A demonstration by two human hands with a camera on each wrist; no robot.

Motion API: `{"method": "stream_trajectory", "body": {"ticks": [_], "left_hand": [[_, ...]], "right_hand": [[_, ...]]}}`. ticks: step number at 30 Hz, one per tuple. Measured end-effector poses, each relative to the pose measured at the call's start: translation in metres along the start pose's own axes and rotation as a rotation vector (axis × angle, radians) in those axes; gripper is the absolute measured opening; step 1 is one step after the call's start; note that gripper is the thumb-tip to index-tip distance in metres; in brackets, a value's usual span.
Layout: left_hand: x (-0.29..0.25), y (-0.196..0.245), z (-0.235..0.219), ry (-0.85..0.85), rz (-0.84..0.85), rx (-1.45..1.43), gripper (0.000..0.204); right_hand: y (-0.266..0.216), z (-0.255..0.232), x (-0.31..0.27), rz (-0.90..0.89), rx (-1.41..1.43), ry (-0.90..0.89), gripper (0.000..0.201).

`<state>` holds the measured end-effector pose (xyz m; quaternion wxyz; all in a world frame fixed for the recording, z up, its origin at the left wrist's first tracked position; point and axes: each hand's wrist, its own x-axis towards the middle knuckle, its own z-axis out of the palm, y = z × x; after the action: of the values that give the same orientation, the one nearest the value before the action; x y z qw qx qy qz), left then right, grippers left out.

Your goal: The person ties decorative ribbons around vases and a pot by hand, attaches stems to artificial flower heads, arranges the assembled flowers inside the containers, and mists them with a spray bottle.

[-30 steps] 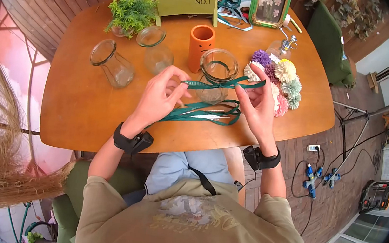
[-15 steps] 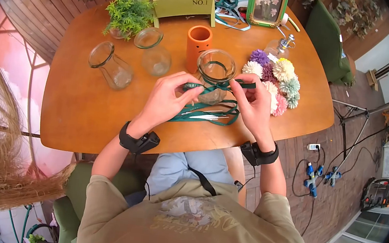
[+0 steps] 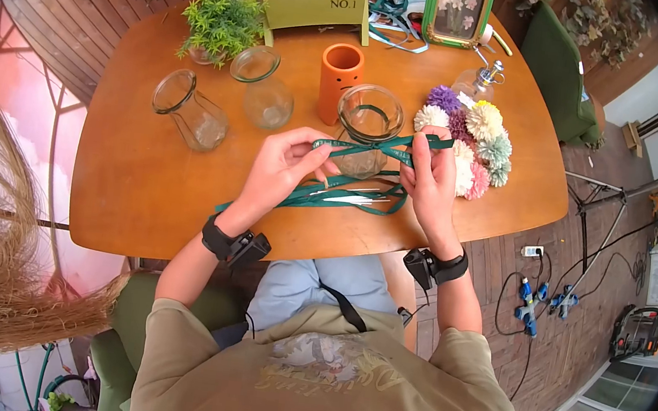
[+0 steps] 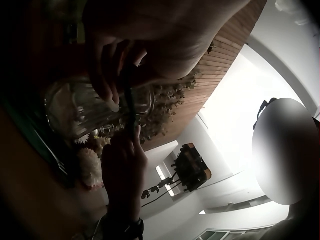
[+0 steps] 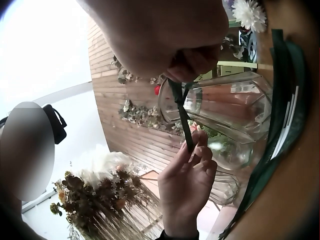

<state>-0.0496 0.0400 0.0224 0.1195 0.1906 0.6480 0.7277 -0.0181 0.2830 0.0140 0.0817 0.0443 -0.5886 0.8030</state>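
A dark green ribbon [image 3: 377, 147] with pale lettering passes round the neck of a glass vase [image 3: 370, 115], crossing at its near side. The left hand [image 3: 284, 169] pinches a loop of it left of the crossing. On the other side the right hand [image 3: 432, 184] pinches the ribbon between thumb and fingers, a tail poking out past them. In the right wrist view the ribbon [image 5: 185, 122] runs taut from the vase neck to the left hand [image 5: 186, 187]. More ribbon and thin white sticks [image 3: 346, 197] lie on the table below the vase.
Two glass vases [image 3: 201, 120] [image 3: 266, 99] stand to the left, an orange cup [image 3: 339, 83] behind. Artificial flowers [image 3: 483, 122] lie at the right beside a spray bottle [image 3: 484, 78]. A green planter [image 3: 316, 11], potted plant [image 3: 222, 21] and picture frame [image 3: 458, 8] are farther back.
The hands came closer together, then moved slightly apart. The right fingers have changed their grip, folding in around the ribbon, and the left hand now holds a loop drawn out leftward.
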Motion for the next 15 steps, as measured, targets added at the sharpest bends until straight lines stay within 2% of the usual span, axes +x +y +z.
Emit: {"method": "stream_trajectory", "body": {"ticks": [5,7,8,10,15], "left_hand": [[0.0,0.013,0.009,-0.012,-0.086,-0.14,0.018],[0.004,0.01,0.005,-0.063,-0.043,0.07,0.016],[0.005,0.01,0.003,-0.062,-0.043,0.07,0.016],[0.009,0.009,0.002,0.052,0.017,0.139,0.017],[0.008,0.001,0.0,0.096,0.057,0.131,0.02]], "right_hand": [[-0.002,-0.003,0.003,-0.007,-0.048,-0.037,0.019],[-0.01,-0.002,0.002,-0.029,-0.095,-0.046,0.025],[-0.013,-0.001,0.002,-0.052,-0.141,-0.055,0.031],[-0.016,-0.006,0.005,-0.036,-0.124,-0.057,0.035],[-0.014,-0.013,0.014,-0.008,-0.014,-0.02,0.045]]}}
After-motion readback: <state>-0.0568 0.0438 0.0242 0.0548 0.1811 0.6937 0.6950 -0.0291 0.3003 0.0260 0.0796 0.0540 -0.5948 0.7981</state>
